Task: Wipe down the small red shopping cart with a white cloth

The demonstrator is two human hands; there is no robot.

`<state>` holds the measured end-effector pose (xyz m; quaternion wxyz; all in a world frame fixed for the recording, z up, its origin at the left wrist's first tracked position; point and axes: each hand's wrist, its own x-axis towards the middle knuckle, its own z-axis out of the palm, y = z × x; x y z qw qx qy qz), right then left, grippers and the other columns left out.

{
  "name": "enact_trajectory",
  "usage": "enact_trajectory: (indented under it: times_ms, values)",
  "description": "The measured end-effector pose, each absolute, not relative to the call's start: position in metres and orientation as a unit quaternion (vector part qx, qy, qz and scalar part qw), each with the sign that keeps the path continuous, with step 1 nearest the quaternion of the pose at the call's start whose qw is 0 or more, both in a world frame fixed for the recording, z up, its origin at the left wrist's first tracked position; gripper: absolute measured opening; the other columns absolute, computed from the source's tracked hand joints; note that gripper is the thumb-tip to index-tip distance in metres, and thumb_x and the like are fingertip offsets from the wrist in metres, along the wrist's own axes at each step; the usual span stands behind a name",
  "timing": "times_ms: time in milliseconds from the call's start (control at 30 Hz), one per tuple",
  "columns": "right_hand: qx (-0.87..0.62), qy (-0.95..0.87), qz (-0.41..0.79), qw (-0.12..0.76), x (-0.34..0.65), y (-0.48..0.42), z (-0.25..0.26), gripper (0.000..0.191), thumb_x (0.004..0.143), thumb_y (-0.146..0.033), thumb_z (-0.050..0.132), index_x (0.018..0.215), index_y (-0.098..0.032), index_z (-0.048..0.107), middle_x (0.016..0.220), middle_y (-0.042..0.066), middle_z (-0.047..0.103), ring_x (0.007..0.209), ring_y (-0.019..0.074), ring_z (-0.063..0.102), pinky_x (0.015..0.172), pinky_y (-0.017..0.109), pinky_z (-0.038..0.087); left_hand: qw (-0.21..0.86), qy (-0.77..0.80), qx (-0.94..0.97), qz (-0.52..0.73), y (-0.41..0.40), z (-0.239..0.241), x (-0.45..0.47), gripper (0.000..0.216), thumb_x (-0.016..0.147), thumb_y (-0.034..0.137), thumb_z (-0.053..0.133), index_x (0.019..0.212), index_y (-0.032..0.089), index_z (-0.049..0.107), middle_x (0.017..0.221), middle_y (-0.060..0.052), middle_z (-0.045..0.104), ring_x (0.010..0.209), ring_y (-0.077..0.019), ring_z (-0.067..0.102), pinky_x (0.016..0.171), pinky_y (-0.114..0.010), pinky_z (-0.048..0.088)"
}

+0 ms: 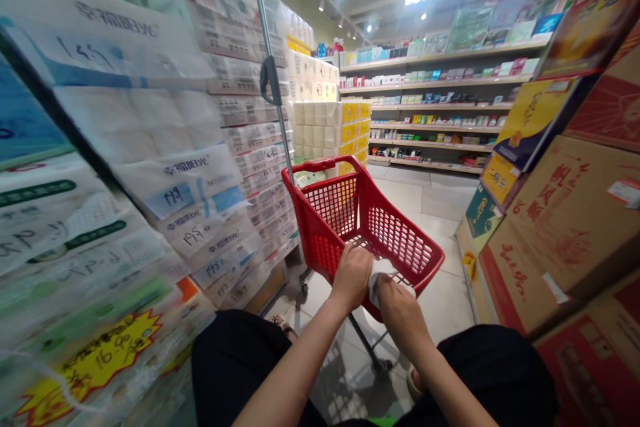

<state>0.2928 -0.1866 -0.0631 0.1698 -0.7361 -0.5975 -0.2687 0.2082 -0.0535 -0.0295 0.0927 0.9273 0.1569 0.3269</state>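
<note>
A small red shopping cart (400, 210) with a pierced plastic basket stands right in front of my knees. My left hand (354, 272) is closed over the basket's near rim, fingers curled toward the inside. Just to its right, my right hand (399, 307) presses a crumpled white wipe (383, 270) against the same rim. The wipe bulges out between the two hands and past the right fingers; whether it is paper or cloth I cannot tell. The cart's metal pole (260, 0) rises at its far left corner, with a dark grey clip (271, 81) on it.
Tall stacks of wrapped tissue packs (200, 213) line the left side, close to the cart. Cardboard cartons (575, 213) are piled on the right. Yellow-and-white paper packs (330, 130) stand behind the cart, and stocked shelves (435, 83) run along the back. Pale floor tiles (400, 180) lie between.
</note>
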Motion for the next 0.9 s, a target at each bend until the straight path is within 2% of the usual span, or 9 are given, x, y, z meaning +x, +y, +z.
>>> enact_trajectory:
  times_ms: [133, 233, 300, 467, 633, 900]
  values:
    - [-0.703, -0.636, -0.25, 0.196, 0.288, -0.185, -0.064, 0.025, 0.098, -0.019, 0.039, 0.119, -0.014, 0.052, 0.089, 0.008, 0.065, 0.081, 0.0205, 0.06, 0.076, 0.033, 0.044, 0.129, 0.165, 0.92, 0.33, -0.045, -0.028, 0.194, 0.029, 0.101, 0.025, 0.032, 0.108, 0.024, 0.06, 0.105, 0.0, 0.067, 0.107, -0.0148, 0.058, 0.122, -0.042, 0.021]
    - [-0.672, -0.668, -0.238, 0.212, 0.298, -0.193, -0.065, 0.03, 0.099, -0.025, 0.041, 0.125, -0.014, 0.051, 0.095, 0.009, 0.066, 0.088, 0.0204, 0.06, 0.081, 0.034, 0.044, 0.147, 0.142, 0.927, 0.314, -0.04, -0.024, 0.185, 0.025, 0.101, 0.029, 0.037, 0.103, 0.024, 0.061, 0.104, 0.001, 0.067, 0.106, -0.0148, 0.057, 0.122, -0.042, 0.018]
    - [-0.659, -0.684, -0.223, 0.218, 0.31, -0.202, -0.066, 0.029, 0.099, -0.027, 0.042, 0.123, -0.016, 0.053, 0.099, 0.009, 0.066, 0.093, 0.021, 0.06, 0.084, 0.036, 0.044, 0.15, 0.134, 0.93, 0.308, -0.04, -0.023, 0.183, 0.023, 0.099, 0.03, 0.04, 0.098, 0.024, 0.062, 0.101, 0.0, 0.066, 0.106, -0.0157, 0.056, 0.121, -0.043, 0.018]
    - [-0.664, -0.687, -0.201, 0.215, 0.358, -0.222, -0.067, 0.021, 0.098, -0.031, 0.041, 0.096, -0.022, 0.06, 0.1, 0.007, 0.066, 0.101, 0.0227, 0.057, 0.096, 0.042, 0.042, 0.136, 0.132, 0.931, 0.31, -0.044, -0.028, 0.19, 0.027, 0.097, 0.026, 0.039, 0.081, 0.022, 0.06, 0.088, 0.0, 0.061, 0.097, -0.0151, 0.054, 0.12, -0.042, 0.019]
    - [-0.667, -0.67, -0.236, 0.223, 0.421, -0.23, -0.071, 0.026, 0.098, -0.032, 0.039, 0.108, -0.024, 0.061, 0.113, 0.006, 0.066, 0.114, 0.0223, 0.056, 0.104, 0.044, 0.041, 0.137, 0.121, 0.933, 0.309, -0.043, -0.033, 0.195, 0.029, 0.098, 0.027, 0.04, 0.076, 0.021, 0.057, 0.083, 0.001, 0.057, 0.096, -0.0145, 0.052, 0.119, -0.042, 0.018]
    - [-0.678, -0.661, -0.234, 0.221, 0.47, -0.223, -0.077, 0.031, 0.101, -0.03, 0.033, 0.112, -0.022, 0.061, 0.118, 0.004, 0.066, 0.115, 0.019, 0.058, 0.11, 0.043, 0.037, 0.134, 0.119, 0.933, 0.311, -0.044, -0.037, 0.198, 0.027, 0.098, 0.027, 0.04, 0.078, 0.021, 0.057, 0.086, 0.002, 0.058, 0.101, -0.0142, 0.052, 0.121, -0.042, 0.012]
